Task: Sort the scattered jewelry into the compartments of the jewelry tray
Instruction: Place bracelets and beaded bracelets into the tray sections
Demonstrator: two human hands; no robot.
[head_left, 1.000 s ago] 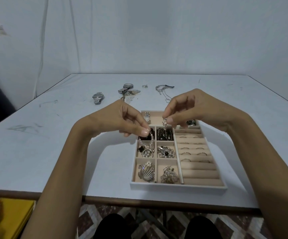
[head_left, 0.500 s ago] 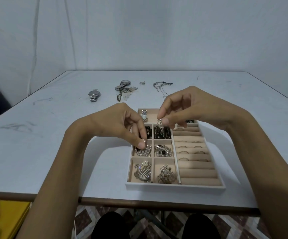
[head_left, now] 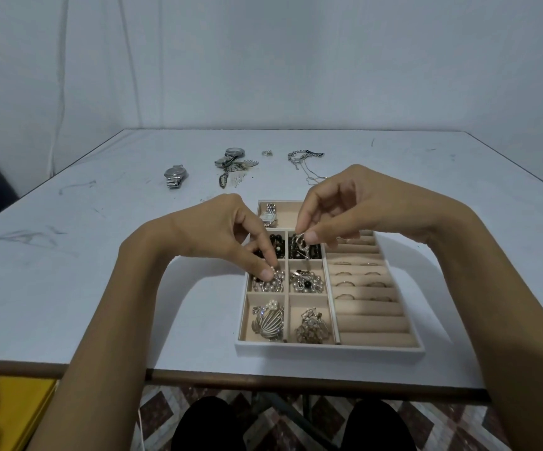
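A white jewelry tray [head_left: 328,348] with beige lining sits near the table's front edge. My left hand [head_left: 218,236] pinches a pearl bracelet [head_left: 271,281] that lies in the left compartment of the middle row. My right hand [head_left: 348,206] pinches a small silver piece [head_left: 300,244] over the compartment with black beads. The front compartments hold a silver brooch [head_left: 268,322] and a crystal piece [head_left: 311,327]. A watch [head_left: 268,216] lies in the back compartment. Several rings [head_left: 358,281] sit in the ring rolls on the right.
Farther back on the white table lie a steel watch [head_left: 175,175], a cluster of watch and pendant pieces [head_left: 231,162], a small ring-like item [head_left: 267,153] and a silver chain [head_left: 302,161]. A yellow object [head_left: 19,408] is below the table at left.
My left hand has lowered the pearl bracelet from above the tray into the middle-left compartment. My right hand stays above the black-bead compartment with the silver piece.
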